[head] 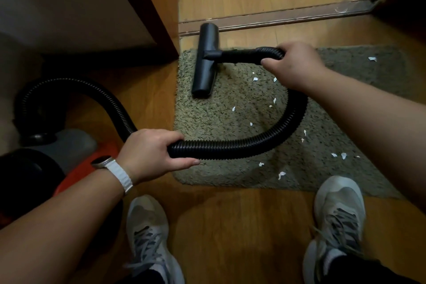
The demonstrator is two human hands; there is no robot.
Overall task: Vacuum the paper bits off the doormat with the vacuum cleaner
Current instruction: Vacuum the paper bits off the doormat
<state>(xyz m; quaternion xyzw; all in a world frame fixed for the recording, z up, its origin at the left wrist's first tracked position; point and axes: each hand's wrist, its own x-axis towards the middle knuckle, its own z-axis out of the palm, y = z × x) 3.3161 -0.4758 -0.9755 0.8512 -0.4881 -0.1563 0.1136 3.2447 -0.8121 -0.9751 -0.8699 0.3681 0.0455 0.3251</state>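
A shaggy grey-green doormat [219, 122] lies on the wooden floor, with several white paper bits [255, 79] scattered over its middle and right side. The black floor nozzle [205, 60] rests on the mat's far left corner. My right hand [292, 64] grips the ribbed black hose [265, 143] just behind the nozzle's neck. From there the hose loops down and left across the mat. My left hand [152, 150], with a white watch on its wrist, grips the hose at the mat's near left edge.
The vacuum's grey and orange body [69, 152] sits on the floor at the left. A dark wooden cabinet [152, 11] stands at the far left, a door threshold [276, 18] runs beyond the mat, with more paper bits past it. My two sneakers [147, 233] stand at the near edge.
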